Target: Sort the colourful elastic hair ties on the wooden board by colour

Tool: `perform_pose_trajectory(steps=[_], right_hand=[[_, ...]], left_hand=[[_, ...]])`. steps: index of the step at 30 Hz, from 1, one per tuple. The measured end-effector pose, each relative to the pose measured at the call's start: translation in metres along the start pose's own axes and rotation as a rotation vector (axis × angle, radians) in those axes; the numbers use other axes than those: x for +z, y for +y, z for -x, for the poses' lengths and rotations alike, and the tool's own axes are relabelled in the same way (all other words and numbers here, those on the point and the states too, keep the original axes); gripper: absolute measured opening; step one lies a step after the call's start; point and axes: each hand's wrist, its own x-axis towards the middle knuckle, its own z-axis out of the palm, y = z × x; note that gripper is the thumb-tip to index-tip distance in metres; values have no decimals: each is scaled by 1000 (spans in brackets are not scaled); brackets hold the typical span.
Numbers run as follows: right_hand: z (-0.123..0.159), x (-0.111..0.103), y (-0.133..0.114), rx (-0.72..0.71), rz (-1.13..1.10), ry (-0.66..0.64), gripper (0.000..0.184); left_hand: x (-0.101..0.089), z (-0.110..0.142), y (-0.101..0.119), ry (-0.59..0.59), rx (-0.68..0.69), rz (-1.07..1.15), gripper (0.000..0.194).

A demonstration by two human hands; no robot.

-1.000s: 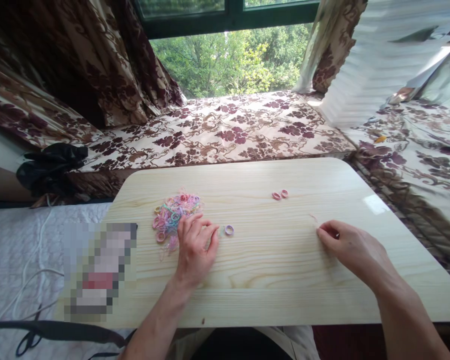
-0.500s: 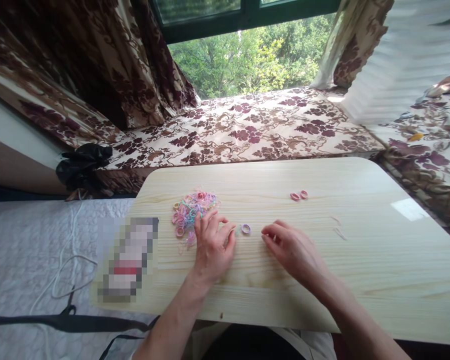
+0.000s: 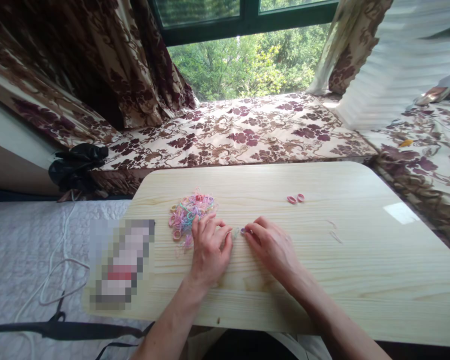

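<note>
Floral cloth, cream with maroon and brown, covers the window ledge [image 3: 217, 130] beyond a smooth, pale, wood-grained worktop [image 3: 247, 305] with rounded far corners. Dark window frame [image 3: 249, 24] above green foliage; heavy patterned curtain [image 3: 142, 75] at left, sheer pleated one [image 3: 378, 75] at right.

Purple ring [image 3: 243, 231]: on the worktop between the hands, partly covered by fingertips. Right hand [image 3: 272, 245]: grip drawn nearly together, appears to touch the ring; whether it is pinched, cannot tell. Left hand [image 3: 212, 245]: fingers curled, thumb near index; cannot tell whether this grip has hold of anything. Pale green band [image 3: 236, 233] just beside its fingertips, outline hard to make out.

Pile [image 3: 195, 206] of soft rings and thin loops, pink, lilac, yellow, turquoise; near side partly hidden by the left hand. Two pink rings [image 3: 291, 200] lie beyond the right hand, thin pale strands [image 3: 336, 237] to its right. Pixelated item [image 3: 122, 265] at the worktop's left side: unidentifiable. Both forearms cut off by the lower edge.
</note>
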Motion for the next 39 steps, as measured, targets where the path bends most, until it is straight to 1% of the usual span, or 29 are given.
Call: perform_pose_trajectory(steps=[4,7,9,11,12,14,17,20,23,26,29,31,35,37,39], right_hand=[[3,-1,2,0,81,-15,27],[3,-9,15,7,134,-63,29],[-3,-20,32,30,141,-66,29],[-15,-34,54,82,157,0,28],[-23,-42,65,135,173,50,28],[-42,-55,87,299,221,91,26],[-68,-68,112,387,252,88,26],[-81,-71,125,416,255,52,25],[-76,-73,129,436,254,70,25],[-60,-71,124,430,238,103,28],[-47,-65,113,407,200,55,27],[-43,-60,106,403,188,21,27],[-49,-60,99,407,229,10,31],[-56,-62,97,405,280,-22,34],[-64,-64,96,397,319,-64,32]], left_hand=[[0,-1,0,8,6,3,15],[0,-1,1,13,1,10,15],[0,0,0,17,-5,15,15],[1,0,0,22,-6,19,15],[1,0,0,23,-4,20,15],[1,0,0,23,1,22,15],[2,0,0,21,4,21,15],[2,0,-1,22,5,19,14],[3,0,-2,28,4,16,14],[4,0,-3,35,7,20,14],[4,1,-3,31,10,24,14],[4,1,-2,27,6,25,14],[3,1,-2,27,-5,27,14],[3,0,-2,29,-5,30,14],[3,0,-1,33,-2,34,14]])
